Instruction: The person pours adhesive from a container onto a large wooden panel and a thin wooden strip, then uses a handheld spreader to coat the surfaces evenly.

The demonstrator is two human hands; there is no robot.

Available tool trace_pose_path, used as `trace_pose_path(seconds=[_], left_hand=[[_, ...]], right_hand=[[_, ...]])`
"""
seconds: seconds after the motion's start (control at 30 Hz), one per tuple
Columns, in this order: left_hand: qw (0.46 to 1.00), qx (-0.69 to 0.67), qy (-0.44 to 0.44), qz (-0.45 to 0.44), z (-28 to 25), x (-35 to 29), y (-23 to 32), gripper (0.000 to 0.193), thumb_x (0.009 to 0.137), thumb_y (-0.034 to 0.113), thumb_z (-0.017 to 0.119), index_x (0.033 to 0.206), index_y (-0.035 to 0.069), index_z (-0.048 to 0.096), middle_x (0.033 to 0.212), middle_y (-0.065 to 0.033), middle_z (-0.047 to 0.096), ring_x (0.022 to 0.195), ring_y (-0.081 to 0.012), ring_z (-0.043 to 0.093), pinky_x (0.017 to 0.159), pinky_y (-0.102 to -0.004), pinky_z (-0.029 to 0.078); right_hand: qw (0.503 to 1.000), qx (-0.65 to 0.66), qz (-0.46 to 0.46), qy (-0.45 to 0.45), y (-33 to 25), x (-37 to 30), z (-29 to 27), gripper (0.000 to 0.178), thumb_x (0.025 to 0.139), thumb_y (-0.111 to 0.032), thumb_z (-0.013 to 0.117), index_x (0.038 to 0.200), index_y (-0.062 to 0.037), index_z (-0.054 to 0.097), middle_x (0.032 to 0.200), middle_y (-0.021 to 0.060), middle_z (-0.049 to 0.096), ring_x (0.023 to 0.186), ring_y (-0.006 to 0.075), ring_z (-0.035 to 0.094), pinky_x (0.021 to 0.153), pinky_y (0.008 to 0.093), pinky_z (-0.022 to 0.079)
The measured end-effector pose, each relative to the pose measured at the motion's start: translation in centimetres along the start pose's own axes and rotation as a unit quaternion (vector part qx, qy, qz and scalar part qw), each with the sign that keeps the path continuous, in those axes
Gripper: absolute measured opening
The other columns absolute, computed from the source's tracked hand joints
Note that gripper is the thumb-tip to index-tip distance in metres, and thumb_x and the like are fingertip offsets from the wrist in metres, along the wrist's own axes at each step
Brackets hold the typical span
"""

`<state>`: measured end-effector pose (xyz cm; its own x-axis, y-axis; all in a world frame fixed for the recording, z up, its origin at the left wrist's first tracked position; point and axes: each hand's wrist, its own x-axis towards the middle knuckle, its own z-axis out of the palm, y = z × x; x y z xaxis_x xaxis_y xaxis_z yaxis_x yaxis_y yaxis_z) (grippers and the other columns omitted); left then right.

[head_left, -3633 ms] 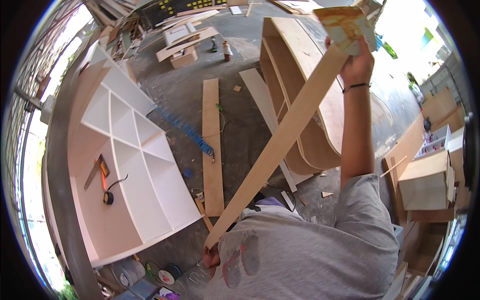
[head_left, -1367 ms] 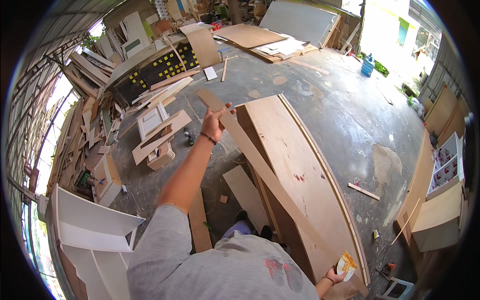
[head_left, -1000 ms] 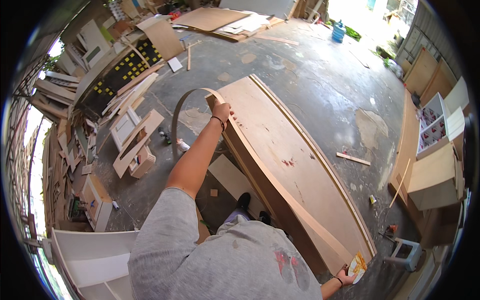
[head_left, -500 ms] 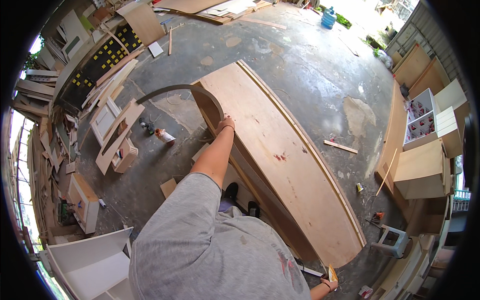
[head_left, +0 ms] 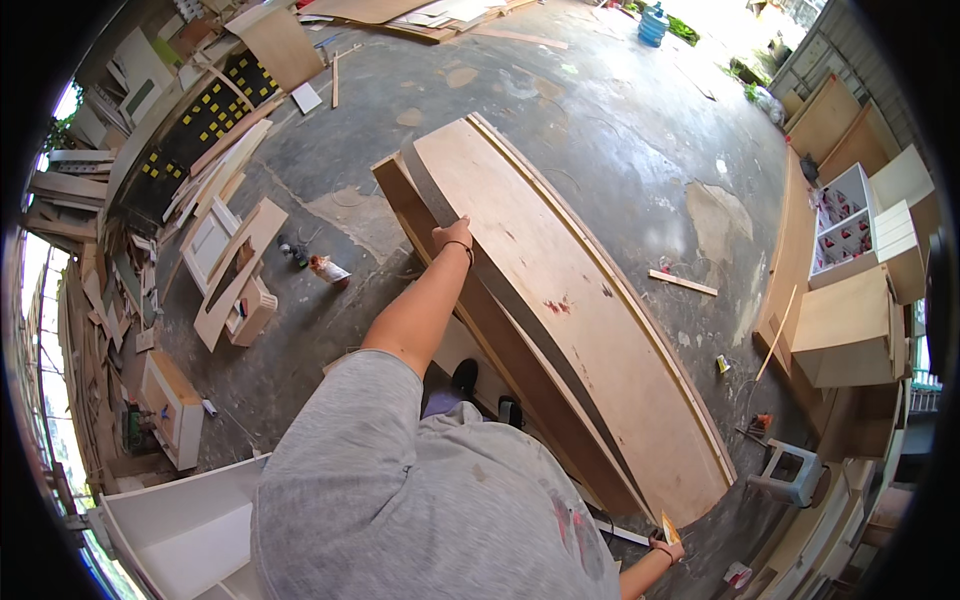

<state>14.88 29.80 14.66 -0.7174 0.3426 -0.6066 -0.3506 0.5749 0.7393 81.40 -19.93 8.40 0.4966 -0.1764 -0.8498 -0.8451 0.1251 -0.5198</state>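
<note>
A long curved wooden panel piece [head_left: 570, 320] lies across the middle, its pale top marked with dark red stains. Along its near side runs a thin, bendy grey-brown strip [head_left: 428, 187], standing on edge against the panel. My left hand [head_left: 453, 234] is closed on this strip near the panel's far end. At the near end, by the panel's corner, my right hand [head_left: 667, 549] grips a flat yellow scraper-like piece [head_left: 669, 527]; its exact kind is hard to make out. A narrow white strip [head_left: 625, 535] lies beside that hand.
Left on the floor are a bottle [head_left: 328, 270], cut wooden parts [head_left: 240, 265] and a white cabinet [head_left: 190, 520]. To the right stand a grey plastic stool [head_left: 790, 474], a small can [head_left: 723, 364], a wood stick [head_left: 683, 282] and wooden cabinets [head_left: 850, 320]. A blue water jug [head_left: 652, 25] stands far off.
The grey-brown strip, which arched out to the left beyond the panel, now lies along the panel's near side. My left hand has moved slightly up; my right hand has shifted slightly right and up.
</note>
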Motion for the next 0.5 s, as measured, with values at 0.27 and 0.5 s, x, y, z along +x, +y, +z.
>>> trace_pose_path(seconds=[0.27, 0.5], left_hand=[[0.997, 0.051, -0.043, 0.034, 1.3, 1.3, -2.2, 0.073, 0.074, 0.024, 0.072, 0.130, -0.005, 0.037, 0.135, -0.0244, 0.039, 0.122, -0.0351, 0.043, 0.100, -0.0412, 0.037], [0.998, -0.029, -0.063, 0.010, 4.3, 1.0, -3.6, 0.062, 0.081, 0.015, 0.061, 0.136, 0.005, 0.034, 0.138, -0.0192, 0.037, 0.123, -0.0330, 0.042, 0.101, -0.0416, 0.037]], right_hand=[[0.990, -0.085, -0.037, 0.104, -1.9, 2.9, 2.7, 0.037, 0.081, -0.033, 0.043, 0.113, -0.0180, 0.057, 0.111, 0.0068, 0.057, 0.104, 0.0276, 0.047, 0.083, 0.0567, 0.037], [0.974, 0.099, -0.044, -0.200, -2.2, 2.0, 4.8, 0.043, 0.086, -0.041, 0.050, 0.118, -0.0129, 0.052, 0.108, 0.0090, 0.057, 0.092, 0.0295, 0.053, 0.085, 0.0495, 0.040]])
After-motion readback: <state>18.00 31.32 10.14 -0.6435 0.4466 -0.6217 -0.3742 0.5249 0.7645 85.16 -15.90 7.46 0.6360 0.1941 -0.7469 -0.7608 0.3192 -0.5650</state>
